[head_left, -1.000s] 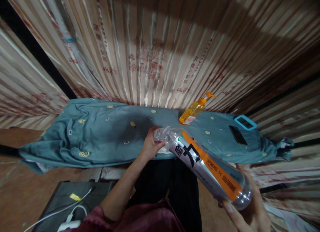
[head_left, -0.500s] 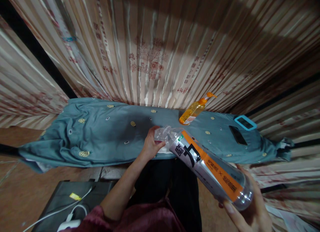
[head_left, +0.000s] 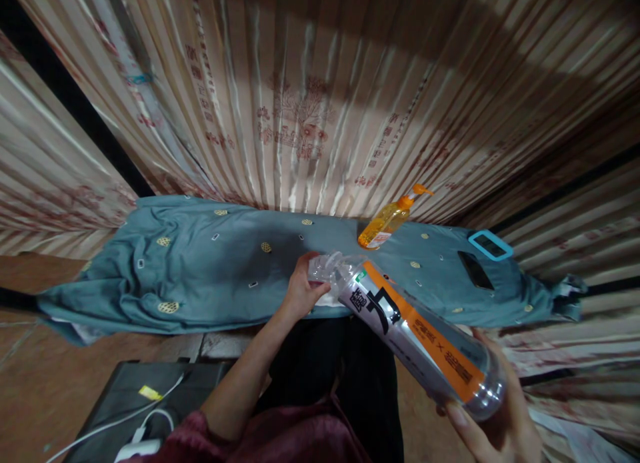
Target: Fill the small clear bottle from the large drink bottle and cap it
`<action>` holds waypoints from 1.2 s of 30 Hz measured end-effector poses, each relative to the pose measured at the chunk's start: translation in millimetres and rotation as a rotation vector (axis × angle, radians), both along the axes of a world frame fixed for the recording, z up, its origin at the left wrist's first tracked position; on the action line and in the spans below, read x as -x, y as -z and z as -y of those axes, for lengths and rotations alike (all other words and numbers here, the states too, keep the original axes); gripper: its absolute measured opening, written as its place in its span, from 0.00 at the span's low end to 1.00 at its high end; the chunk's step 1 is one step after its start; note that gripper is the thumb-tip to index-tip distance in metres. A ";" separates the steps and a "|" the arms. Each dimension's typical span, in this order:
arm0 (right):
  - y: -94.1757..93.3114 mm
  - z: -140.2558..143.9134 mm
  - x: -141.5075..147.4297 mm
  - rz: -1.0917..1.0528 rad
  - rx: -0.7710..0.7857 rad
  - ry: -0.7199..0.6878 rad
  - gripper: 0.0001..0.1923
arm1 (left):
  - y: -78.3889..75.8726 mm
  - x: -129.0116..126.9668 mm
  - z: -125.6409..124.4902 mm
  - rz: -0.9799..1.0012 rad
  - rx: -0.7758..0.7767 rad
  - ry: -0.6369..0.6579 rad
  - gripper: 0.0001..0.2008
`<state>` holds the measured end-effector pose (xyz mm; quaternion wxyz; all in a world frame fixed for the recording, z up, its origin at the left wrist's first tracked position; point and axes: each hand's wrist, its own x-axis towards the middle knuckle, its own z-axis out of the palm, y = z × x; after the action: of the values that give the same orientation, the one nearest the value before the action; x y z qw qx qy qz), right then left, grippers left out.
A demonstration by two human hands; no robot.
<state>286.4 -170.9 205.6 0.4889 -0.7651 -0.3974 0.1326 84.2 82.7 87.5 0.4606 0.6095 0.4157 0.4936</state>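
My right hand (head_left: 500, 410) grips a large clear plastic bottle (head_left: 410, 330) near its base. The bottle has an orange and silver label with dark characters. It lies tilted, its neck pointing up and left toward my left hand. My left hand (head_left: 303, 290) is closed around a small clear cup (head_left: 321, 268), with the thumb in front. The cup sits right at the bottle's mouth; whether the two touch, or any liquid passes between them, I cannot tell. Something white (head_left: 333, 298), partly hidden, lies beneath the bottle's neck.
A pump bottle (head_left: 385, 224) of orange-yellow liquid stands on the narrow table's grey-green cloth (head_left: 215, 263). To the right lie a dark phone (head_left: 475, 270) and a blue-framed device (head_left: 491, 245). Pleated curtains (head_left: 300, 116) hang behind. A dark case (head_left: 150, 383) with white cables is at lower left.
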 end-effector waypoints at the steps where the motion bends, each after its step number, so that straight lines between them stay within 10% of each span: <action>1: -4.8 -2.9 7.9 -0.005 0.003 0.035 0.52 | 0.2 0.0 0.0 0.000 0.000 -0.002 0.33; 36: -18.0 -8.1 26.3 -0.076 -0.005 0.058 0.54 | -1.6 -0.1 -0.5 -0.035 -0.009 -0.010 0.33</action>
<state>260.1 -162.8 223.7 0.5093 -0.7694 -0.3567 0.1462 84.2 83.2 89.1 0.4480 0.6179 0.4246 0.4871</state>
